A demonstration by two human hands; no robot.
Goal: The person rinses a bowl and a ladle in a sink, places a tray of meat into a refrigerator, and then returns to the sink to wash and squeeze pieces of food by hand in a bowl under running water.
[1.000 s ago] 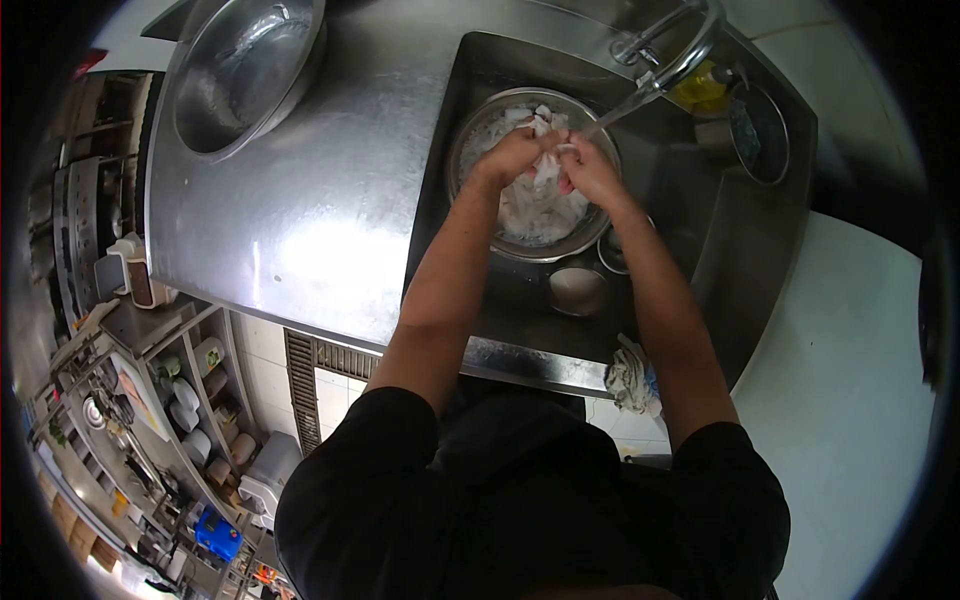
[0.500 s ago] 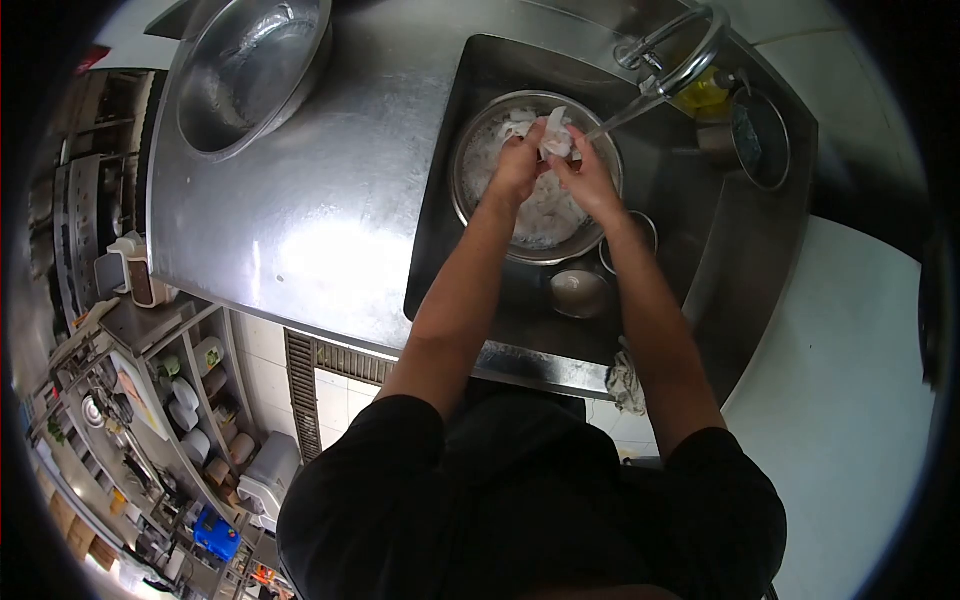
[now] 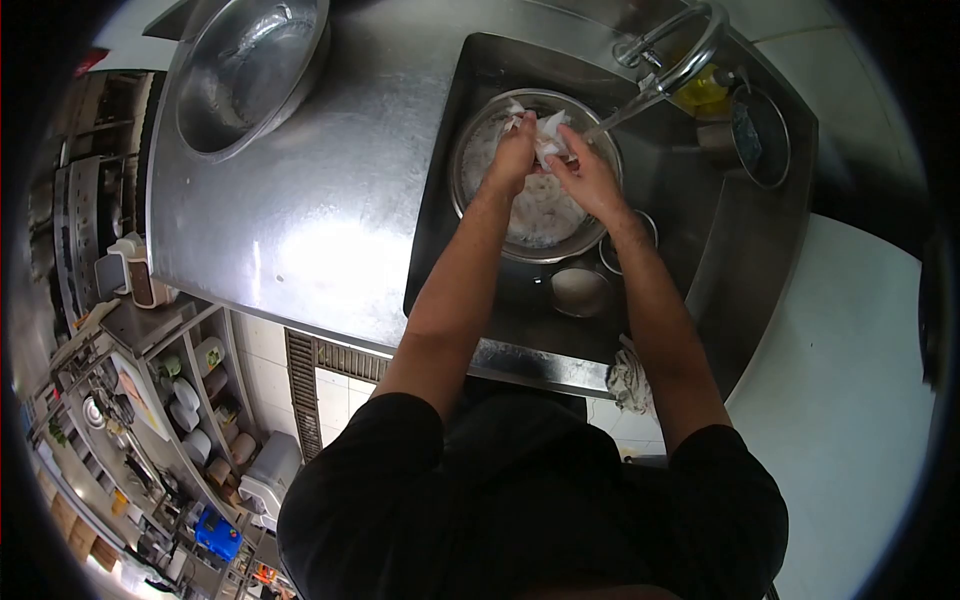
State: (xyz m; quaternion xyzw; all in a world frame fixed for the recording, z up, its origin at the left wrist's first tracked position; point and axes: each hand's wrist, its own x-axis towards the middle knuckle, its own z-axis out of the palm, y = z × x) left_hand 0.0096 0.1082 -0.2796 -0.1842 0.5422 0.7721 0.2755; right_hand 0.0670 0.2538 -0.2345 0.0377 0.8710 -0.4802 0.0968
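Both hands are over a round metal bowl (image 3: 590, 240) of cloudy, frothy water, which sits in the sink (image 3: 428, 250). Soft white pieces (image 3: 549, 138) are gathered between them; their kind is not clear. My left hand (image 3: 514, 158) is curled around the left side of these pieces. From the right, my right hand (image 3: 592, 182) grips them with its thumb and bent fingers. The faucet spout (image 3: 640, 103) points down at the bowl right beside the right fingers. More pale pieces (image 3: 540, 210) lie in the water below.
A large metal basin (image 3: 240, 85) rests on the steel counter (image 3: 370, 190) at upper left. Beside the bowl in the sink is a rounded metal vessel (image 3: 580, 290). A metal strainer (image 3: 785, 160) and a yellow bottle (image 3: 705, 92) stand at right. A rag (image 3: 628, 378) hangs over the front edge.
The white pieces have been turned and spread between my hands. My left hand has shifted slightly, and a small white piece now sticks out above it. The bowl stays in place.
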